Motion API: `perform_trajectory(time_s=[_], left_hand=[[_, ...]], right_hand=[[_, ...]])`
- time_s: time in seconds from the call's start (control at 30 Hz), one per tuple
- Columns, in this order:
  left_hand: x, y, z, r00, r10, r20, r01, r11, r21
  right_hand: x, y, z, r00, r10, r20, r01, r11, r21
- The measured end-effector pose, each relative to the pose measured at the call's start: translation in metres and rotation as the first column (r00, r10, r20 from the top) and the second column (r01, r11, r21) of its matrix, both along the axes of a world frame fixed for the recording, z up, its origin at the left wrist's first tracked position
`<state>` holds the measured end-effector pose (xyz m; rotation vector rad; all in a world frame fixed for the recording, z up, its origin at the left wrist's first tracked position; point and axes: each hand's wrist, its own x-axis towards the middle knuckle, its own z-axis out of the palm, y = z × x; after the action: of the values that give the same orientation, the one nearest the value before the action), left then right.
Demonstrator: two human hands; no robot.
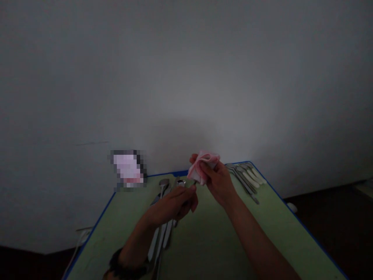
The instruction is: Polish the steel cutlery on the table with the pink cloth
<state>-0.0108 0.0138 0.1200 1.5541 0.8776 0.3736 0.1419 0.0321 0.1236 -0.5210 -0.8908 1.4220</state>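
Observation:
My right hand (217, 181) is closed around a folded pink and white cloth (204, 165), held above the far part of the table. Just left of it, my left hand (182, 202) pinches a thin metal utensil (194, 182). One end of that utensil goes into the cloth, so its kind is hidden. Beneath my left hand and forearm lies a group of cutlery and serving tools (163, 182), partly covered. To the right of my right hand, several forks and other cutlery pieces (247, 181) lie side by side, some with white handles.
The green table (210, 241) has a blue edge and stands against a grey wall (186, 77). A blurred-out device with a bright screen (128, 167) is upright at the back left corner. A white cable (77, 249) hangs by the left edge.

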Motion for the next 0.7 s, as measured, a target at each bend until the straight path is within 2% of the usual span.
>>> perform_trajectory(time_s=[0.07, 0.13, 0.23, 0.3, 0.37, 0.43, 0.53, 0.6, 0.7], left_hand=[[-0.004, -0.002, 0.007, 0.999, -0.026, -0.038, 0.027, 0.999, 0.019], [-0.01, -0.003, 0.016, 0.992, -0.037, -0.117, 0.048, 0.995, 0.091], [-0.026, -0.004, 0.027, 0.955, 0.044, -0.292, 0.06, 0.939, 0.338], [-0.038, -0.005, 0.031, 0.926, 0.108, -0.362, 0.071, 0.891, 0.449], [-0.049, -0.005, 0.034, 0.902, 0.154, -0.404, 0.087, 0.851, 0.518], [-0.055, -0.007, 0.037, 0.887, 0.181, -0.424, 0.1, 0.823, 0.56], [-0.055, -0.012, 0.043, 0.876, 0.215, -0.431, 0.105, 0.789, 0.606], [-0.051, -0.017, 0.048, 0.866, 0.242, -0.437, 0.11, 0.761, 0.64], [-0.046, -0.026, 0.054, 0.853, 0.252, -0.457, 0.138, 0.735, 0.664]], right_hand=[[-0.001, -0.002, 0.002, 0.999, 0.025, -0.019, -0.025, 1.0, -0.015], [-0.003, -0.001, 0.003, 0.998, 0.035, -0.059, -0.036, 0.999, -0.025], [-0.002, 0.001, 0.001, 0.997, 0.023, -0.08, -0.026, 0.999, -0.031], [0.003, 0.002, 0.001, 0.999, 0.051, -0.003, -0.051, 0.998, -0.021], [0.012, 0.0, 0.004, 0.975, 0.126, 0.185, -0.131, 0.991, 0.015], [0.026, -0.004, 0.01, 0.869, 0.176, 0.462, -0.233, 0.97, 0.068], [0.046, -0.014, 0.022, 0.635, 0.196, 0.747, -0.348, 0.936, 0.05], [0.056, -0.021, 0.028, 0.523, 0.19, 0.831, -0.381, 0.924, 0.029], [0.063, -0.031, 0.034, 0.413, 0.146, 0.899, -0.4, 0.916, 0.035]])
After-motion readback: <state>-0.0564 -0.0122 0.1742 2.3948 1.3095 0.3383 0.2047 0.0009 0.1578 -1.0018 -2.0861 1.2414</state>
